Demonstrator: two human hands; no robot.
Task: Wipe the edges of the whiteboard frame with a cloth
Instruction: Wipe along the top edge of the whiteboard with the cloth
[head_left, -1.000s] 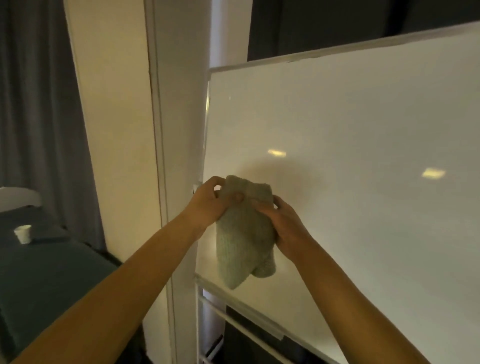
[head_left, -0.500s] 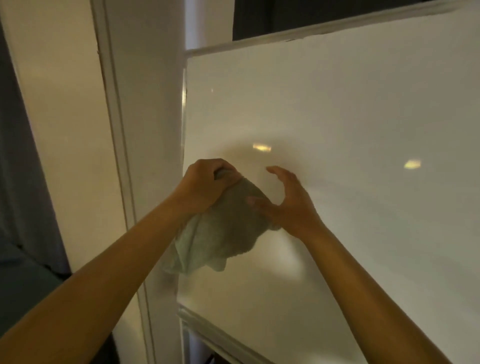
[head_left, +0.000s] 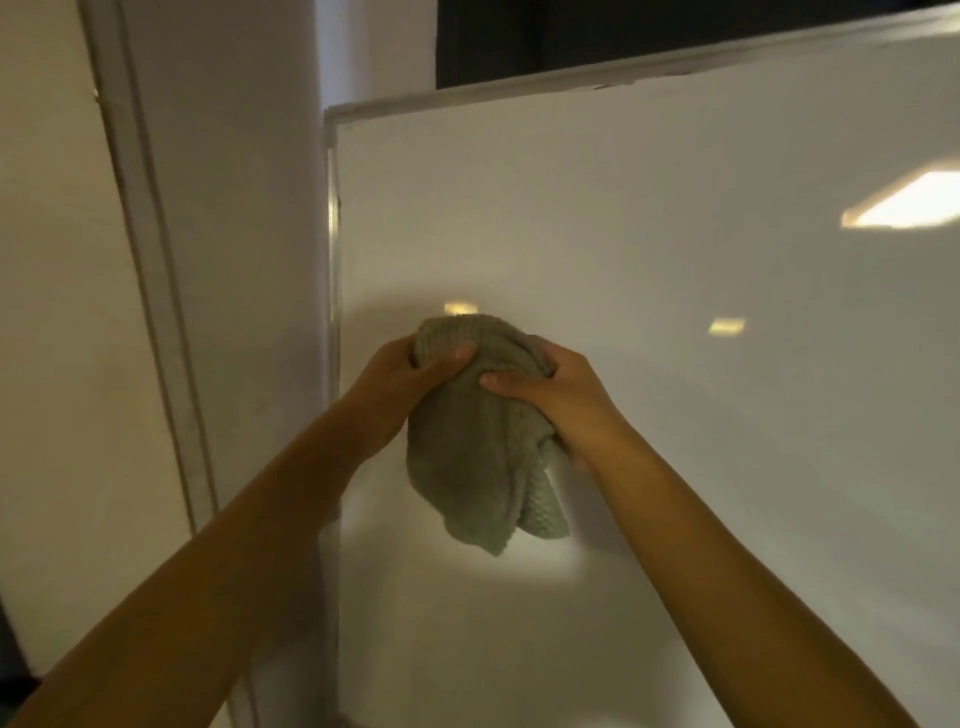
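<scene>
A grey-green knitted cloth (head_left: 478, 452) hangs bunched in front of the whiteboard (head_left: 649, 270). My left hand (head_left: 402, 379) grips its upper left part, thumb over the top fold. Its upper right side is gripped by my right hand (head_left: 556, 395), fingers curled into the fabric. The board's silver frame (head_left: 332, 218) runs down the left edge, just left of my left hand, and along the top edge. The cloth is not on the frame; its lower end dangles free over the white surface.
A white wall column (head_left: 234, 260) with a vertical trim strip (head_left: 150, 270) stands directly left of the board. A dark gap (head_left: 545, 36) shows above the top frame. Ceiling lights reflect in the board at the right.
My right hand, open half a second ago, has closed on the cloth. The cloth now hangs straight between both hands, and the view has tilted up, showing the board's top left corner.
</scene>
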